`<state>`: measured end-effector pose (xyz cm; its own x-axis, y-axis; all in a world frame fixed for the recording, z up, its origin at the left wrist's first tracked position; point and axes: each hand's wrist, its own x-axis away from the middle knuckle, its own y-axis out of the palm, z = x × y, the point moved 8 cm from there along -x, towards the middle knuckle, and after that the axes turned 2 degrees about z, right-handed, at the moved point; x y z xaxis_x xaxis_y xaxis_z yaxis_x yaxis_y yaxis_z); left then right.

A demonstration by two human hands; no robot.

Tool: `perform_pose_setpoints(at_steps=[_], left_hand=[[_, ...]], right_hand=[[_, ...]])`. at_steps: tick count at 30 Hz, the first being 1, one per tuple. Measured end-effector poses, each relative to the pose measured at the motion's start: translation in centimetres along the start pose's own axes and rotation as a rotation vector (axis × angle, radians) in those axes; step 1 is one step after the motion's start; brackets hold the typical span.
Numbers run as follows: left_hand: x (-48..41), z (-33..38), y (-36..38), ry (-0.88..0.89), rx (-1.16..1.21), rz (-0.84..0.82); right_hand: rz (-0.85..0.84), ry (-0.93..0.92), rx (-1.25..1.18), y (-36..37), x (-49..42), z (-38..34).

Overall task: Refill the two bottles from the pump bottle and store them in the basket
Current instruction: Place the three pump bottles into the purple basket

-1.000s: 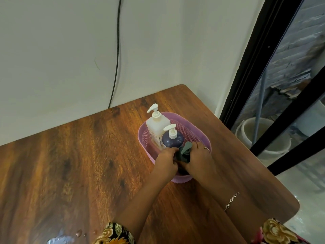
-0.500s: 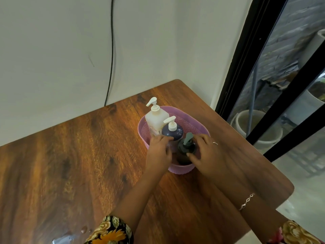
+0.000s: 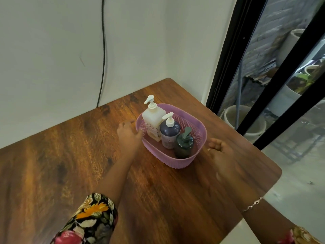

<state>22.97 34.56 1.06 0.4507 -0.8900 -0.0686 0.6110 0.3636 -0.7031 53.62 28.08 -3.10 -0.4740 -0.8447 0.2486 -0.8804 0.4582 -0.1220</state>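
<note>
Tabletop (image 3: 70,155) — basket (image 3: 175,162) between hands (image 3: 129,136) (image 3: 219,151), perhaps touching

We're in a home, by every sign: wood-grain worktop (image 3: 52,155) tucked into a plain white corner, a pink basket (image 3: 177,162) of pump bottles (image 3: 152,120) (toiletries, by the look), black-framed glass door (image 3: 228,59) giving onto a brick yard with pots (image 3: 256,127).

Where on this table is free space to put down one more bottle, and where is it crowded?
Free: the table left of the left hand, and the near strip between both forearms. Inside the basket, only the far right part behind the green bottle is bare. Crowded: its left side, around the white pump bottle.
</note>
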Motion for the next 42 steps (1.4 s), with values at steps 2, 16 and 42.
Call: perform_pose_setpoints(at_steps=[2, 16, 42], left_hand=[[-1.0, -0.5, 0.7, -0.067, 0.037, -0.063], [-1.1, -3.1, 5.4, -0.433, 0.492, -0.434], [1.6, -8.9, -4.1, -0.540, 0.717, -0.104]], right_hand=[[0.005, 0.120, -0.071, 0.3, -0.1, 1.2], [-0.174, 0.447, -0.138, 4.4, 0.7, 3.2], [-0.309, 0.202, 0.213, 10.5, 4.6, -1.9]])
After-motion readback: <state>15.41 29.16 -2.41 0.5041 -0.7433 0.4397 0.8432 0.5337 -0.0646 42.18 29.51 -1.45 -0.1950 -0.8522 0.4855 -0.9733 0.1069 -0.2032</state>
